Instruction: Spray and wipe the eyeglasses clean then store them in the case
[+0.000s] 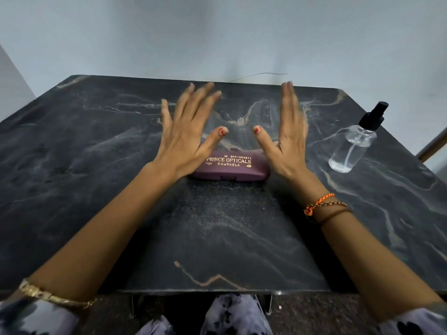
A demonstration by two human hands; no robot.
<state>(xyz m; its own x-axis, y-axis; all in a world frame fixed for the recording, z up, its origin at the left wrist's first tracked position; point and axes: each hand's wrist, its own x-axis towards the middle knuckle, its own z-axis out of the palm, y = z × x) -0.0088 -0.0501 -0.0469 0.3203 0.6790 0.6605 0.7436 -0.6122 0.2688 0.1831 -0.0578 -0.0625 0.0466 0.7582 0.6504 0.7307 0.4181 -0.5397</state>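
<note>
My two bare hands hover over a dark marbled table (72, 165), both spread flat with fingers splayed and holding nothing. Between and just beneath them lies a closed maroon eyeglasses case (229, 168) with gold lettering that reads "Prince Opticals, Rourkela". Its long axis runs side to side, from one hand across to the other, with its seam edge facing me. My left hand (186, 131) is palm down, and the heel of it covers the case's left end; whether it actually presses on the case I cannot tell. My right hand (287, 139) is turned more on edge, its palm facing inward, and its heel sits at the case's right end. The two hands look about equally near, one at each end, so I judge either could grip it, or both together could steady and open it. No eyeglasses are in sight; I suppose they are inside. A clear spray bottle (350, 146) with a black pump top stands out beyond my right hand, apart from it, leaning slightly away. No wiping cloth shows anywhere.
</note>
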